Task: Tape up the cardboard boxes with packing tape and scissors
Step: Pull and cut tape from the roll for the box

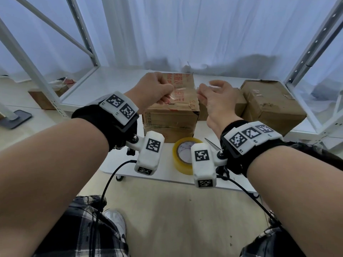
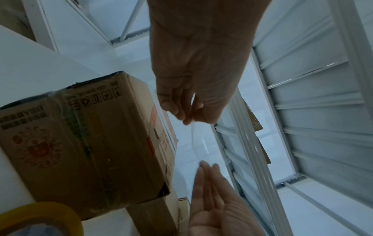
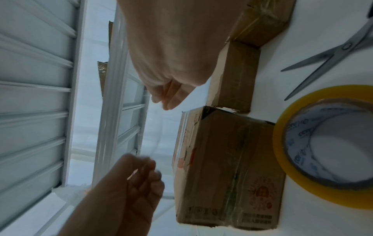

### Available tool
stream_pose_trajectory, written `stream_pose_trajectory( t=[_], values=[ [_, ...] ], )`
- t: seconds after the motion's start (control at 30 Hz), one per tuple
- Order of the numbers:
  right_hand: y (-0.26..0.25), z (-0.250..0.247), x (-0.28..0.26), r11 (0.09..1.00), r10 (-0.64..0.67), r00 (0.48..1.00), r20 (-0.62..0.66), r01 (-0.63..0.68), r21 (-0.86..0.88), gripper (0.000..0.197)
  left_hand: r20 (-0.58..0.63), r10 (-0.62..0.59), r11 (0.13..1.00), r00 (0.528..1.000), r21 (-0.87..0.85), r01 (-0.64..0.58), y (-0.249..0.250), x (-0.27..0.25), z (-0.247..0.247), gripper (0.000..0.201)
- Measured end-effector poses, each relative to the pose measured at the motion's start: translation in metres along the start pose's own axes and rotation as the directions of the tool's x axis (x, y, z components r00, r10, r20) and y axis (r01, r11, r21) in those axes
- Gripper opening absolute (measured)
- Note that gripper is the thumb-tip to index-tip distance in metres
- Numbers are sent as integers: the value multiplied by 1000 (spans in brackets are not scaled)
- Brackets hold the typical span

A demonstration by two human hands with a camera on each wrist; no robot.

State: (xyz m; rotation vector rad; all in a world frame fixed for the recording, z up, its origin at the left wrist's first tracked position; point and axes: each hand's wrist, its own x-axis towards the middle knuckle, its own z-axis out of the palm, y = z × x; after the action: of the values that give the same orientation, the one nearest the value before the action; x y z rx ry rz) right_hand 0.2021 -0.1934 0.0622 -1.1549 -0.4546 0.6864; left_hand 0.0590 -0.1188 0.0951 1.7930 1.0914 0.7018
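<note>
**Q:** Above the printed box (image 1: 169, 110), what is my left hand (image 1: 154, 89) doing?

**A:** I pinch one end of a clear tape strip (image 2: 193, 140) between thumb and fingertips, lifted so the sticky film hangs off the cardboard until I can line it up.

**Q:** And my right hand (image 1: 217, 97)?

**A:** It's spread, fingers straight at the strip's other end; whether they touch it, I cannot tell.

**Q:** Where are the tools?

**A:** The tape roll (image 1: 183, 154) lies near the worktop's (image 1: 167, 177) front edge, the scissors (image 3: 331, 54) just right of it, blades apart. I judge they were parked within reach for the next cut.
</note>
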Motion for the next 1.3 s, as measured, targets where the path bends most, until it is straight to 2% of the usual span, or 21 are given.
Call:
stream_pose_trajectory(
  t=[0.1, 0.17, 0.27, 0.4, 0.57, 0.87, 1.03, 1.3],
  values=[
    [-2, -10, 6, 991, 73, 997, 32, -76, 112, 35, 5, 65, 993, 998, 93, -66, -4, 0, -3, 16],
    [-4, -17, 11, 996, 89, 988, 126, -87, -25, 33, 36, 95, 983, 995, 156, -99, -6, -1, -5, 17],
    [-5, -24, 13, 957, 95, 964, 249, -19, -291, 22, 95, 107, 968, 990, 216, -126, -6, -2, -5, 16],
    [-8, -26, 13, 887, 99, 947, 306, 55, -458, 5, 150, 71, 968, 986, 228, -104, -6, -1, -5, 16],
    [-11, -24, 16, 865, 137, 950, 281, 23, -500, 6, 132, -4, 985, 991, 172, -19, -6, 1, -12, 8],
    [-6, -23, 20, 847, 192, 958, 214, -51, -529, 8, 88, -94, 979, 992, 191, 76, -6, 10, -5, 13],
    [-4, -24, 23, 852, 175, 966, 189, -52, -521, 7, 79, -32, 964, 996, 267, 10, -4, 13, 2, 12],
    [-4, -27, 25, 815, 218, 962, 164, -87, -573, 7, 97, -60, 958, 993, 287, 29, -11, 17, 4, 22]
  ],
)
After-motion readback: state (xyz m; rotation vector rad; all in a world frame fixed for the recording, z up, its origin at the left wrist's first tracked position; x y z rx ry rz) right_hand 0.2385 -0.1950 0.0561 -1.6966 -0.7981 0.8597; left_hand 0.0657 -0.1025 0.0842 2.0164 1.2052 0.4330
